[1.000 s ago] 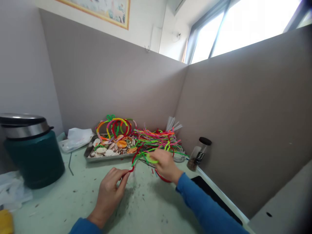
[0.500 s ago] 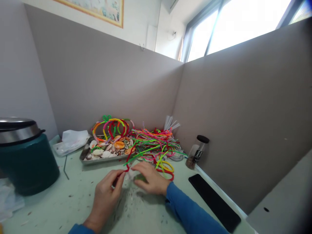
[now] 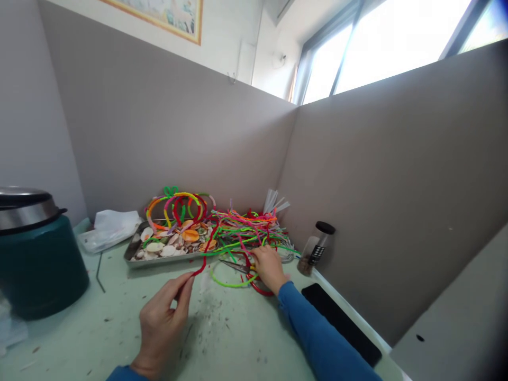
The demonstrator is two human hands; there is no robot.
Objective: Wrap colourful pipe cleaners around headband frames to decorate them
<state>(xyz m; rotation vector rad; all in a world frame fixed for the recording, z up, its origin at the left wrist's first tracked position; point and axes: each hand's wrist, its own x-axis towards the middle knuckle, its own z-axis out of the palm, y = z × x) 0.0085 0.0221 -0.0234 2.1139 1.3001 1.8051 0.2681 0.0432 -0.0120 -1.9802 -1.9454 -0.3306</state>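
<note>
My left hand [image 3: 164,317] is closed in a pinch on the end of a red pipe cleaner [image 3: 205,259], which runs up toward the shell tray. My right hand [image 3: 270,269] is at the handles of a pair of scissors [image 3: 237,265], its fingers closed round them; the grip is partly hidden. The scissors' blades point left over the table. Just below them curves a light green pipe cleaner [image 3: 230,285]. Behind my right hand lies a tangled heap of coloured pipe cleaners [image 3: 242,225].
A metal tray [image 3: 166,261] of shells holds rings of joined pipe cleaners [image 3: 174,203] at its back. A teal jug [image 3: 43,270] stands left, near a white plastic bag [image 3: 113,227]. On the right are a black-lidded jar [image 3: 315,248] and a black strip [image 3: 341,323]. Grey partitions enclose the table.
My right hand has moved away from my left, up and right to the scissors, and closed on them. My left hand has shifted slightly left and down with the red pipe cleaner.
</note>
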